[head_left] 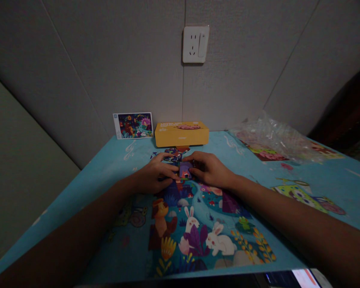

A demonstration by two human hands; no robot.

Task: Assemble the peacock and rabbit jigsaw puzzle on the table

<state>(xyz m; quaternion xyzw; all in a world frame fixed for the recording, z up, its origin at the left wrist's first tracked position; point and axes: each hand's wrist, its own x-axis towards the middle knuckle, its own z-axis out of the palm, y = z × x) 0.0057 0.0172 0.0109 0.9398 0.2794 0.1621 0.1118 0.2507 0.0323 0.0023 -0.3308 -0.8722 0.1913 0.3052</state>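
Note:
A partly joined jigsaw puzzle (198,216) with rabbits, a fox-like animal and a frog lies flat before me. At its far edge is a purple puzzle piece (185,169). My right hand (211,170) has thumb and fingers closed on the right side of that piece. From the other side my left hand (156,175) reaches in, fingers stretched and apart, their tips touching the piece's left edge. Several dark puzzle pieces (169,155) lie just beyond the hands. Whether the purple piece is locked into the puzzle I cannot tell.
By the wall stand a picture card (135,125) and a yellow box (181,135). Crumpled clear plastic (273,134) covers printed sheets at the back right. A phone-like screen (291,279) shows below the table's (114,168) front edge. A socket (195,45) is on the wall.

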